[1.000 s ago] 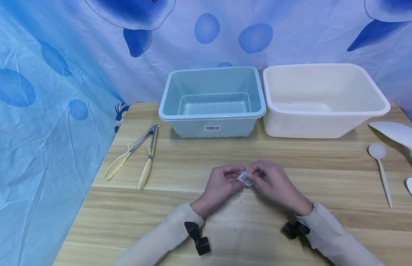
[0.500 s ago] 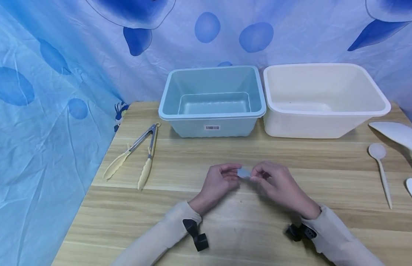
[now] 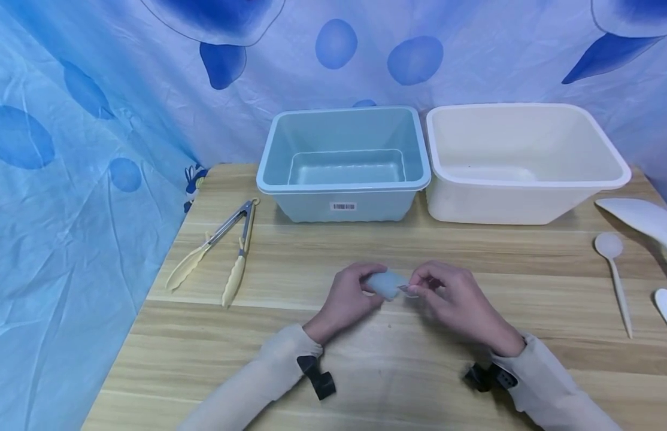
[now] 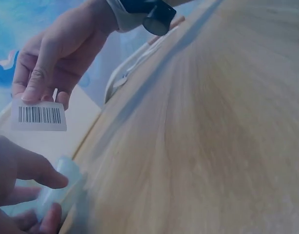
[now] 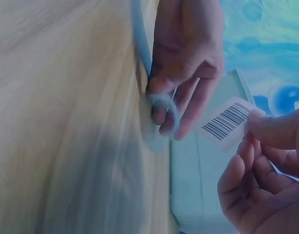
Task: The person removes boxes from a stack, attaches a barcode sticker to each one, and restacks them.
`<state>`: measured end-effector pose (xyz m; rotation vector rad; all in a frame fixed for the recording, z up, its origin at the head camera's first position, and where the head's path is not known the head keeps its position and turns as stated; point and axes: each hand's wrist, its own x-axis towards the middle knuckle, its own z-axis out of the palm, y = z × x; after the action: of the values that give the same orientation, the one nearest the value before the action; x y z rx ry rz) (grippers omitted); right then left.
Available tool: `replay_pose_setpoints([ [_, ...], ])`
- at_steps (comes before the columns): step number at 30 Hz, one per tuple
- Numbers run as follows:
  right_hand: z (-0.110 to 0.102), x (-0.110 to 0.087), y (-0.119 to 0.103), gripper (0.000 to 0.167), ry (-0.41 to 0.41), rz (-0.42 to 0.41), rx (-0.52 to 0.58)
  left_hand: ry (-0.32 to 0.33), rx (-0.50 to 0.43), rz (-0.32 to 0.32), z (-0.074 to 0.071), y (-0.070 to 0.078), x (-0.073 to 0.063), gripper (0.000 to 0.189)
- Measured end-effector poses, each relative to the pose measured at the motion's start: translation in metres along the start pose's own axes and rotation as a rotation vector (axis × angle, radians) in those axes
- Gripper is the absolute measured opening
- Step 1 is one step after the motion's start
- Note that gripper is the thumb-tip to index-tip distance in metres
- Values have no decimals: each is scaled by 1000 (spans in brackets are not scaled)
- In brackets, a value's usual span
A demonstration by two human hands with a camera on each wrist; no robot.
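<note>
In the head view my left hand (image 3: 351, 298) holds a pale blue, translucent curled sheet (image 3: 384, 284) between thumb and fingers, above the table. It shows as a loose loop, like label backing paper, in the right wrist view. My right hand (image 3: 453, 302) pinches a white barcode label (image 5: 226, 123) by one edge. Its printed bars show plainly in both wrist views, while the head view catches the label almost edge-on. Label and curled sheet are close together, and in the wrist views a gap shows between them.
Behind the hands stand a blue-green tub (image 3: 343, 190) bearing a barcode sticker and a white tub (image 3: 527, 194). Open tongs (image 3: 217, 248) lie at the left. A white ladle (image 3: 643, 218), a round-headed spoon (image 3: 614, 278) and a small white spoon (image 3: 666, 306) lie at the right.
The barcode label faced up between both hands before; now the right hand has it slightly to the right, and more of the pale blue sheet shows in the left hand.
</note>
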<state>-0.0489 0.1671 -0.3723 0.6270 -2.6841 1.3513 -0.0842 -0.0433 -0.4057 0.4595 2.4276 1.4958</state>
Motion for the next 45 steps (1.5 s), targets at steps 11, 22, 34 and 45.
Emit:
replay_pose_setpoints([
  [11, -8, 0, -1, 16, 15, 5, -56, 111, 175, 182, -9, 18, -5, 40],
  [22, -10, 0, -5, 6, 6, -38, -61, 99, 222, 356, -3, 37, -4, 10],
  [34, -17, -2, -4, 18, 79, -78, -68, 77, 151, 371, -1, 39, -2, 3],
  [45, -29, -11, -2, 22, 361, 25, 195, 133, -240, 96, 1, 44, 9, 12],
])
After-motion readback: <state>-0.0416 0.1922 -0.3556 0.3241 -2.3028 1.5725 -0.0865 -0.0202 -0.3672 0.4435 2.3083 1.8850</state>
